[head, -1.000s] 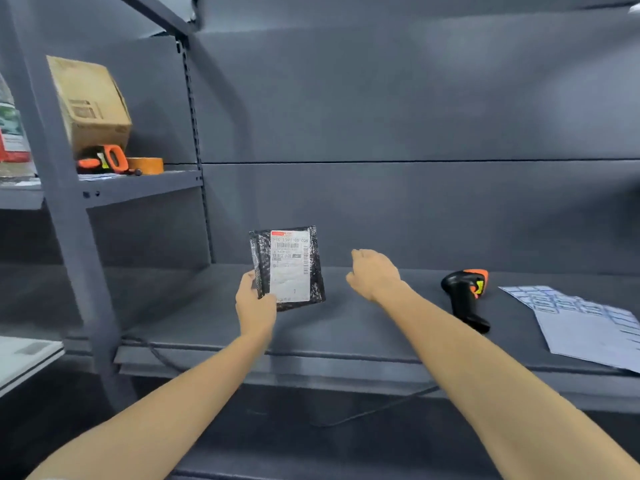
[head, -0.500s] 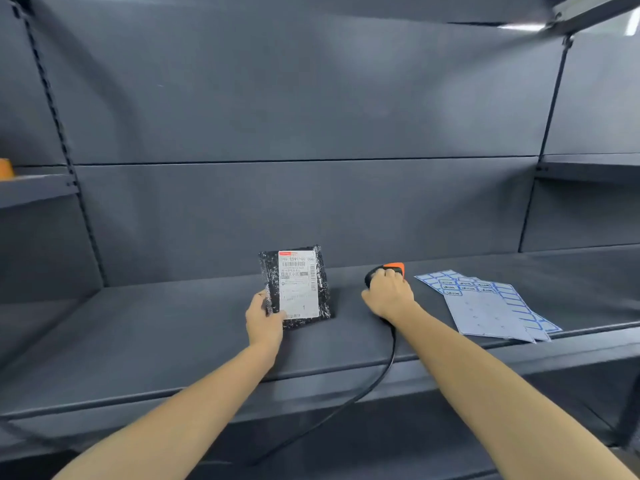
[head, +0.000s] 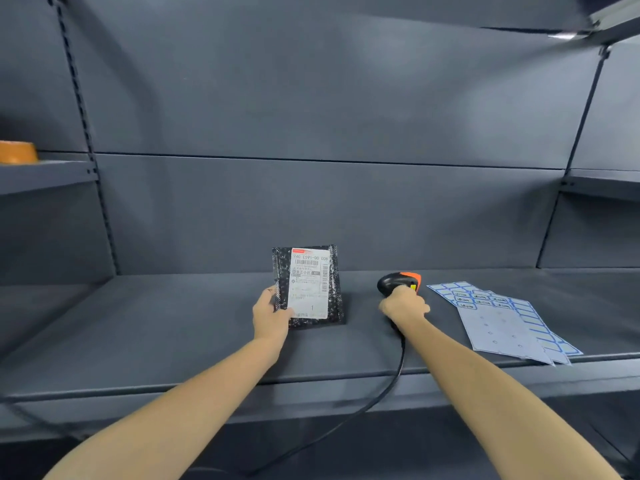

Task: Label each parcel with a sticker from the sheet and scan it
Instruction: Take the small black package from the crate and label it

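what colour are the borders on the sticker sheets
Blue borders on the sticker sheets, which are white; clearest in the head view, right of the scanner.

dark grey metal shelf (head: 173, 341) with grey back panels (head: 329, 216), perforated upright (head: 85, 133) at left, orange tape roll (head: 17, 152) on higher side shelf (head: 45, 174) at left, another side shelf (head: 602, 183) at right

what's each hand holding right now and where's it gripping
The left hand pinches the parcel at its lower left edge; the right hand grips the scanner by its handle.
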Tool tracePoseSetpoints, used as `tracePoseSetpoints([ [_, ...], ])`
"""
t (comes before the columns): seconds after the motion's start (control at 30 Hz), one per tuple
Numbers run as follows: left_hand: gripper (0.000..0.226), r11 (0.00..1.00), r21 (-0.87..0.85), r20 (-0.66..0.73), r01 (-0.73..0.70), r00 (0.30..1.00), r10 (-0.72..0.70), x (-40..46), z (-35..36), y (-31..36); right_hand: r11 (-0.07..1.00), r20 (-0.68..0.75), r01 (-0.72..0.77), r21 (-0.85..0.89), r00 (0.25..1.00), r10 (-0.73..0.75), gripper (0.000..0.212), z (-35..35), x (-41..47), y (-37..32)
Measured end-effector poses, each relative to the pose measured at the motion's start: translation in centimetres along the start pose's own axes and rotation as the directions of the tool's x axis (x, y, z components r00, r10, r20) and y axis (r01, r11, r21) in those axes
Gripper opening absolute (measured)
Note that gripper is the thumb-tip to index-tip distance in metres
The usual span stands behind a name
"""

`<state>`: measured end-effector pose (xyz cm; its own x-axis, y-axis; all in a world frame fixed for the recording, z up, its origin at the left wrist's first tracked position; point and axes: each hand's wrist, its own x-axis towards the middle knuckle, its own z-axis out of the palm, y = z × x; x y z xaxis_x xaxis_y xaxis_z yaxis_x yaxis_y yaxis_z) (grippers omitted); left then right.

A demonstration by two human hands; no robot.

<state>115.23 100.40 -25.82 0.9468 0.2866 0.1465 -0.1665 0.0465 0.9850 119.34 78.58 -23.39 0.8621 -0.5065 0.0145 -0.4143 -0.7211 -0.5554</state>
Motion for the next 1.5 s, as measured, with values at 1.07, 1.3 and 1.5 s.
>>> tracePoseSetpoints([
  [1.07, 0.051, 0.998, -0.050, -0.016, -0.049, 0.999, 0.048, -1.1, 0.0, 1.5, 0.273, 0.084, 0.094, 0.957, 0.814, -0.574, 0.016, 1.6, -13.7, -1.4],
  [1.3, 0.050, 0.999, -0.006, -0.035, -0.036, 0.999, 0.036, -1.1, -0.5, 1.3, 0.279, 0.062, 0.074, 0.958, 0.892, -0.448, 0.019, 0.1, -11.0, -0.9],
  [1.5, 0.058, 0.999, 0.018, 0.050, 0.026, 0.998, -0.027, -1.0, -0.8, 1.5, 0.709, 0.167, 0.149, 0.689, 0.919, -0.356, 0.022, -2.2, -5.1, 0.7],
])
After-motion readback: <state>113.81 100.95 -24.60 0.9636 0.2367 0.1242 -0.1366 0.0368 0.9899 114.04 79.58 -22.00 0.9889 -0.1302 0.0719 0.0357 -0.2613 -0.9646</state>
